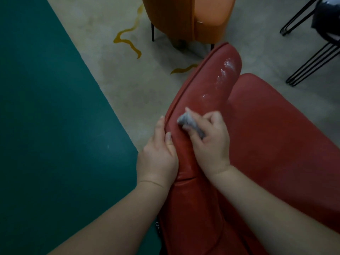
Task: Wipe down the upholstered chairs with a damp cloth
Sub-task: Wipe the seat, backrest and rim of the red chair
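Observation:
A red upholstered chair (276, 137) fills the lower right; its padded armrest runs from the bottom centre up to the middle. My right hand (209, 142) grips a small bunched grey cloth (189, 123) and presses it on top of the armrest. My left hand (158, 153) rests on the armrest's outer edge, fingers straight along the piped seam, thumb on top. Wet, shiny streaks (223, 74) glisten on the armrest's far end. An orange upholstered chair (193, 17) stands beyond at the top.
Grey concrete floor (103, 57) with yellow wavy markings (128, 41) lies to the left of the chairs. A dark green floor area (46, 116) covers the left side. Black hairpin-legged furniture (316, 52) stands at the top right.

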A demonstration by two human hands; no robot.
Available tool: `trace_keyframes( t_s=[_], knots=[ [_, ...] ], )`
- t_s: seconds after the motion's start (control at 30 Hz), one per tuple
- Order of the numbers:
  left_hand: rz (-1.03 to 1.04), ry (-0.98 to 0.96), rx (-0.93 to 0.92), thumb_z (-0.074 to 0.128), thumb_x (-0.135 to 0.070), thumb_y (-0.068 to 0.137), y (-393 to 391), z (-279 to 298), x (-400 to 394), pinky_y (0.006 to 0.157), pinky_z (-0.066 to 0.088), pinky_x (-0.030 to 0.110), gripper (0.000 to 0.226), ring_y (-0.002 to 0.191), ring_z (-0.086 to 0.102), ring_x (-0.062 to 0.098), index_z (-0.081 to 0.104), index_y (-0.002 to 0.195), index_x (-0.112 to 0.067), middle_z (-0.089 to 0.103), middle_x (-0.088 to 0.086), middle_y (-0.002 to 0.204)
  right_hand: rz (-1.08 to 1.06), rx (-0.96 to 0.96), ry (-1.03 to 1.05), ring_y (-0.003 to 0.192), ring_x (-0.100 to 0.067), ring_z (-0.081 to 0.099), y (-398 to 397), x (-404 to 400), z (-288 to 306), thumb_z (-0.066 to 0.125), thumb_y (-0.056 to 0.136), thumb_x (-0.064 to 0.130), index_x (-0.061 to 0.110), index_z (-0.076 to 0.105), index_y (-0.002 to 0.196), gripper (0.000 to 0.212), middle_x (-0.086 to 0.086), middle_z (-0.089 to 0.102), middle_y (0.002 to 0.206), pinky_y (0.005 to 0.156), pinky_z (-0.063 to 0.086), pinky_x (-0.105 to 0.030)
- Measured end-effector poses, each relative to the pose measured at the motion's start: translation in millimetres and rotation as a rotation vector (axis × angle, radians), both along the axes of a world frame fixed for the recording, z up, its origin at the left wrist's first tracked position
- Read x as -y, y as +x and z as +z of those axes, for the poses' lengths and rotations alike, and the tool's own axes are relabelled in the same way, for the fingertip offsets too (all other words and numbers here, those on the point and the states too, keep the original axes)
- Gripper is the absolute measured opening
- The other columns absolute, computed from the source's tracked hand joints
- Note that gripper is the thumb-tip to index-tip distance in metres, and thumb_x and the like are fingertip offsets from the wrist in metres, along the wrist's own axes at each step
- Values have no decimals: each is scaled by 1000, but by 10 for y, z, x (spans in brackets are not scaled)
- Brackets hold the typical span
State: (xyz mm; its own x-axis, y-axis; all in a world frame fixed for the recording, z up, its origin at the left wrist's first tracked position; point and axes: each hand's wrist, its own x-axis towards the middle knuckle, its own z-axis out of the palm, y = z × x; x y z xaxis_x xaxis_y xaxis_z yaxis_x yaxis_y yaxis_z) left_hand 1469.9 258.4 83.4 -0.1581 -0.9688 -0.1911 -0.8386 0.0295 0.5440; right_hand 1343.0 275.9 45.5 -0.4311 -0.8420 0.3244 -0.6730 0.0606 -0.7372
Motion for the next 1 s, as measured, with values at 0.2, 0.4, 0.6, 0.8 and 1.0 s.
trace_keyframes(
  t_s=[0.2,0.4,0.6,0.8,1.0],
  knots=[
    [7,20,39,30,-35,101,-6,11,28,78,43,40,48,97,58,40,23,148,-36,65,14,116,-102,-45,19,78,-23,50,-459,664,-24,67,81,29,24,67,121,40,-1,39,87,76,48,-39],
    [4,38,36,29,-36,101,5,4,28,68,34,32,48,92,60,36,22,149,-36,66,13,108,-134,120,57,75,-2,42,-264,376,-51,63,87,36,29,62,127,41,2,40,90,69,34,-2],
    [-80,87,137,21,-41,101,21,38,68,72,38,35,50,100,59,33,8,150,-38,59,7,124,-119,114,48,76,-4,43,-136,120,-56,60,82,45,32,60,126,45,5,39,89,78,39,-10],
    [-227,118,49,23,-39,102,-63,93,359,80,41,37,51,107,57,32,9,151,-35,55,7,132,-395,263,63,83,-9,49,-490,746,-42,67,87,33,33,61,126,40,3,39,94,86,43,-15],
    [-416,207,-115,27,-34,103,-684,74,1152,97,37,35,50,120,51,33,15,152,-31,50,14,138,-430,308,84,77,7,49,-115,207,-51,67,87,27,40,55,124,41,10,41,85,77,34,-1]
  ],
)
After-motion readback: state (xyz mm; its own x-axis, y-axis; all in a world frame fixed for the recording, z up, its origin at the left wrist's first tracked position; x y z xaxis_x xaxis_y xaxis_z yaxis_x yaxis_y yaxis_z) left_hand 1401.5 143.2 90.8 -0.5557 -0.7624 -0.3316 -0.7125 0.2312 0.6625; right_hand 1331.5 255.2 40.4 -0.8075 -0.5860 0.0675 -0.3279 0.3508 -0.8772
